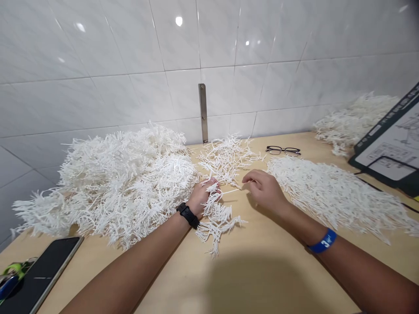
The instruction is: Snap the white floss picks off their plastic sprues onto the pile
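My left hand [199,198], with a black band at its wrist, is closed around a bunch of white branched plastic strands [219,218]. Part of the bunch hangs down over the tabletop. One thin strand sticks out of it to the right and reaches the fingertips of my right hand [265,189]. That hand is closed in a pinch; its grip on the strand's end is small and partly hidden. A blue wristband circles my right wrist. Just beyond both hands lies a small loose pile of white branched pieces [229,157].
A large white heap [127,179] fills the left side. At right lie a flat layer of white strands [334,192], glasses [283,151], another heap [356,117] and a dark printed board [393,144]. A phone [49,270] sits front left. A metal bracket [203,113] is on the tiled wall.
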`<state>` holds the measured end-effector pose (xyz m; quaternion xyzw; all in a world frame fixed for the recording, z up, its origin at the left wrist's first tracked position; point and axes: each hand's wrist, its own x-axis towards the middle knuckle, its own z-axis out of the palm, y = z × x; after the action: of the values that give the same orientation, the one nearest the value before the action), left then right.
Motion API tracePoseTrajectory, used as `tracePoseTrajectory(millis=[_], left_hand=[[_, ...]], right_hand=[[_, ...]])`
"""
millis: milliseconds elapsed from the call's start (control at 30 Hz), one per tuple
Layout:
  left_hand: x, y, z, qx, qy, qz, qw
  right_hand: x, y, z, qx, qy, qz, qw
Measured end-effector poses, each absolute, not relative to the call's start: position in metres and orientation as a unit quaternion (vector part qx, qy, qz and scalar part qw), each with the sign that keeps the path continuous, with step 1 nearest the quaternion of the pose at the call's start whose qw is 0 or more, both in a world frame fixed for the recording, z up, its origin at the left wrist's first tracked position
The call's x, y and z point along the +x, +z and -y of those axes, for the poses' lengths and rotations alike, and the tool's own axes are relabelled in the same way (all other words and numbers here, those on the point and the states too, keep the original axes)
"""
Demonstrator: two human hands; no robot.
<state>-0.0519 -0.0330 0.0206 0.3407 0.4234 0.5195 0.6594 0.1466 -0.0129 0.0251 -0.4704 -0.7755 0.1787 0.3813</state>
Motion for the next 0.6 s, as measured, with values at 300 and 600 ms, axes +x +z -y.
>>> tracePoseTrajectory(millis=[300, 600], left_hand=[[-0.057, 0.016, 0.029, 0.342, 0.506, -0.424, 0.669], [-0.054, 0.023, 0.032, 0.342, 0.512, -0.442, 0.652]], right_hand=[[0.111, 0.013, 0.024, -0.375, 0.744, 0.404, 0.379], [0.156, 0.008, -0.018, -0.495, 0.571, 0.328, 0.567]])
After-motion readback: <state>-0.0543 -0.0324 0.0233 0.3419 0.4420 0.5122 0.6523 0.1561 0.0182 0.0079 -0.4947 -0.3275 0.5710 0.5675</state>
